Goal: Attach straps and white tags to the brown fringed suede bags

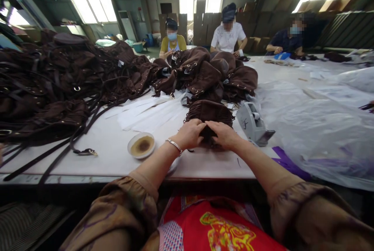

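A dark brown fringed suede-like bag (pixel 209 111) lies on the table right in front of me. My left hand (pixel 191 132) grips its near edge, fingers over the top and thumb below. My right hand (pixel 222 133) grips the same edge just to the right. The fingertips of both hands almost meet at the middle. Between and below the hands the bag's near part is in shadow, partly hidden. A silver bangle (pixel 174 146) circles my left wrist. To the left of that wrist sits a small white dish (pixel 141 145) with brownish stuff in it.
A grey tape dispenser (pixel 253 123) stands right of the bag. Piled brown bags (pixel 204 69) lie behind it; a larger heap with straps (pixel 58 75) fills the left. Clear plastic sheeting (pixel 315 126) and a purple strip (pixel 288 163) cover the right. Several people work across the table.
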The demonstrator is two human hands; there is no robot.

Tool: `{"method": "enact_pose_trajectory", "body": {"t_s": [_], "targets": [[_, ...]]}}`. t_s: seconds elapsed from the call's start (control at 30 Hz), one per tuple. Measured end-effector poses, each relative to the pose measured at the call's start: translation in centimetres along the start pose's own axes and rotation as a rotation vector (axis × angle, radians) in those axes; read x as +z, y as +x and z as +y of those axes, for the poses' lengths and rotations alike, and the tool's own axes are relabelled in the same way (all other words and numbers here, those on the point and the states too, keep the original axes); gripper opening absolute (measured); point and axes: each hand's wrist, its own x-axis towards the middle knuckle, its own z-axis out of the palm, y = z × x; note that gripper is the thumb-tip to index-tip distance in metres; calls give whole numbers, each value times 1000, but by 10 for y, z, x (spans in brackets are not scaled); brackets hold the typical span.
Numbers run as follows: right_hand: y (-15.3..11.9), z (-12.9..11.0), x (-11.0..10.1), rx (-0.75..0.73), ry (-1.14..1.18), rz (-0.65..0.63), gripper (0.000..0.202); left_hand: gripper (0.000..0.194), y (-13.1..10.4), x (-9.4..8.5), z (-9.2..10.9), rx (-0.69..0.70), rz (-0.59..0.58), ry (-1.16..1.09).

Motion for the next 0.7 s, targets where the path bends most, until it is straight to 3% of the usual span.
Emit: {"method": "enact_pose_trajectory", "body": {"t_s": [0.1, 0.2, 0.37, 0.5, 0.57, 0.63, 0.7], "targets": [[14, -7, 10, 38, -56, -136, 40, 57, 3, 17, 6, -58, -81, 22], [9, -2, 11, 30, -37, -179, 22, 50, -4, 24, -1, -53, -82, 30], [-32, 42, -13, 32, -53, -181, 17, 41, -20, 23, -21, -111, -111, -24], [-73, 69, -37, 303, -292, -64, 12, 37, -24, 17, -21, -124, -112, 13], [-82, 59, -41, 366, -368, 54, 12, 34, -21, 13, -10, -105, -73, 37], [-79, 35, -35, 297, -343, 143, 17, 41, -14, 12, 5, -54, -9, 26], [-71, 7, -21, 187, -259, 136, 21, 52, -6, 16, 21, 10, 36, -14]]}}
